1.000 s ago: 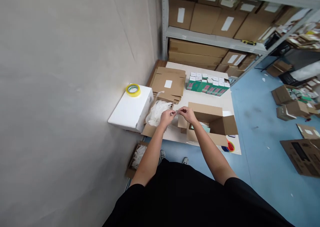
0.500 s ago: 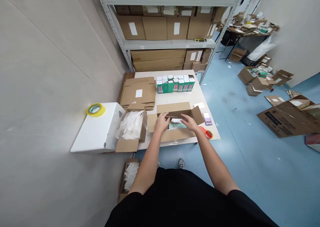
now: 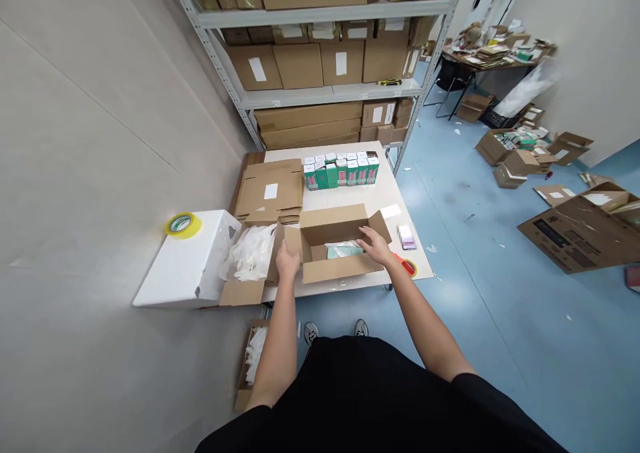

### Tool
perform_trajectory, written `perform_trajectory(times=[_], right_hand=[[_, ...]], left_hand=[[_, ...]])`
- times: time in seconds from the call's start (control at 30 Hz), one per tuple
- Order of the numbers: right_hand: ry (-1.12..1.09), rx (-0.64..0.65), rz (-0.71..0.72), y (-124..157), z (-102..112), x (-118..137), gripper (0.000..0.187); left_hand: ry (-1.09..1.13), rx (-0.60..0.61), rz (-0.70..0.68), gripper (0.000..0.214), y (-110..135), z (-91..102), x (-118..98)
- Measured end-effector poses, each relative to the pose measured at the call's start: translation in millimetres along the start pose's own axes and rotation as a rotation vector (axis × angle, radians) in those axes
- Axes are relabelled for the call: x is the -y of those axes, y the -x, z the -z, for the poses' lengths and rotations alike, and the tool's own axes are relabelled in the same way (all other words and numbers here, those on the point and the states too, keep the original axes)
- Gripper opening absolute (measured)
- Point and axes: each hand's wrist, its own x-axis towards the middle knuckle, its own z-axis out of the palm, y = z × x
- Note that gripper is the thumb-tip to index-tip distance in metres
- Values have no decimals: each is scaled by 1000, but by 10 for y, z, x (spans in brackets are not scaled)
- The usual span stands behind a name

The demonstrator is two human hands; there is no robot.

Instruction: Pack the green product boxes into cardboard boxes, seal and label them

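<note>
An open cardboard carton [image 3: 334, 271] stands at the table's front edge, with a pale green and white flat packet [image 3: 345, 250] lying inside. My left hand [image 3: 289, 261] is closed at the carton's left flap [image 3: 294, 238], its fingers partly hidden. Over the carton's right end, my right hand [image 3: 375, 246] has its fingers apart and holds nothing; its fingertips are near the right flap. Left of the carton is a box of white plastic film [image 3: 254, 253], close to my left hand. An orange tape dispenser [image 3: 404, 264] lies beside my right wrist.
Several green-and-white small boxes [image 3: 341, 173] stand in rows at the back of the table. Flattened cartons [image 3: 270, 190] are stacked to the left. Yellow tape [image 3: 183, 225] rests on a white block [image 3: 187, 266]. A shelf of cartons [image 3: 330, 92] rises behind. Cartons [image 3: 575, 236] lie on the floor right.
My left hand has moved left from inside the carton to its left flap. My right hand stays over the right end. A white piece and a brown edge inside the carton no longer show.
</note>
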Motion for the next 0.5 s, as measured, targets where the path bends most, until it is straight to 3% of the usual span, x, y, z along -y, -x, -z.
perform_trajectory(times=[0.07, 0.2, 0.3, 0.4, 0.5], right_hand=[[3, -38, 19, -6, 18, -23, 53], [26, -152, 12, 16, 143, -159, 58], [58, -286, -70, 85, 302, -374, 68], [43, -401, -244, 171, 431, -606, 77], [-95, -300, -367, 241, 442, -734, 80]], left_hand=[[-12, 1, -38, 81, 101, -113, -173], [-150, 159, -197, 69, 251, -313, -367], [-288, 241, -223, 61, 290, -369, -361], [-395, 317, -259, 55, 278, -356, -314], [-442, 385, -308, 62, 253, -322, -249]])
